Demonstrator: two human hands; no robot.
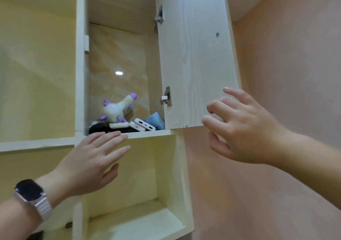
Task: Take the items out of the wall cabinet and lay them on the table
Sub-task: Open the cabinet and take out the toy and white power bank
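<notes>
The wall cabinet (pixel 81 73) stands with its pale wood-grain door (pixel 195 55) swung open to the right. On its shelf lie a white and purple plush toy (pixel 116 110), a white power bank (pixel 144 124), two more white devices (pixel 119 125), a black object (pixel 97 128) and a blue item (pixel 155 120). My left hand (pixel 92 158), with a watch on the wrist, reaches up with straight fingers, its tips just below the shelf's front edge. My right hand (pixel 239 127) hovers at the door's lower right corner, fingers loosely bent and holding nothing.
Below the shelf is an open cream niche (pixel 140 184). More open compartments (pixel 36 73) lie to the left. A pink wall (pixel 286 73) fills the right side. The table is out of view.
</notes>
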